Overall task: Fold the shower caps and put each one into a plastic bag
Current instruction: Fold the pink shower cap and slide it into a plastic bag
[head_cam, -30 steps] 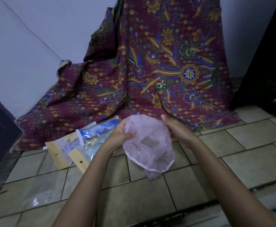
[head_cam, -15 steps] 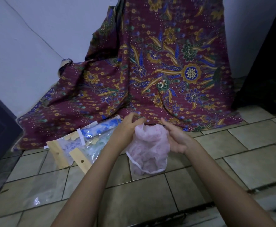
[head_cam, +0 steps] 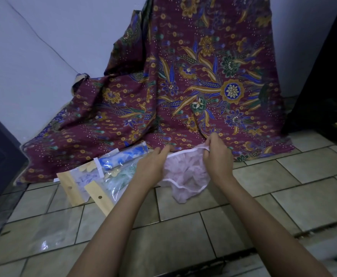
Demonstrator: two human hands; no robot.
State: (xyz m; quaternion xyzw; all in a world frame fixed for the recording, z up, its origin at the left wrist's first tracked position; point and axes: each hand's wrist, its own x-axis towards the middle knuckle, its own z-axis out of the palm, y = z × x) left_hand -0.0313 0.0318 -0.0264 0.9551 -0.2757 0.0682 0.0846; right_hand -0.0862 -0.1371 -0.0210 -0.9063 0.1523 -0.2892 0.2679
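Observation:
A thin pink shower cap [head_cam: 185, 174] with a white elastic rim hangs between both hands just above the tiled floor. My left hand [head_cam: 153, 166] grips its left edge, and my right hand [head_cam: 217, 156] pinches the rim at the top right. The cap's rim is stretched between them and its lower part sags toward the tiles. Left of the hands lie clear plastic bags with tan card headers [head_cam: 95, 188]; they hold other folded caps, one blue-patterned [head_cam: 127, 156].
A maroon batik cloth [head_cam: 193, 86] with gold and blue flowers drapes from the wall onto the floor behind the hands. An empty clear bag [head_cam: 44, 236] lies flat on the tiles at the lower left. A dark panel stands at the left edge.
The cap was bunched together between the hands, then both hands moved apart and forward. Its rim is now stretched out between them.

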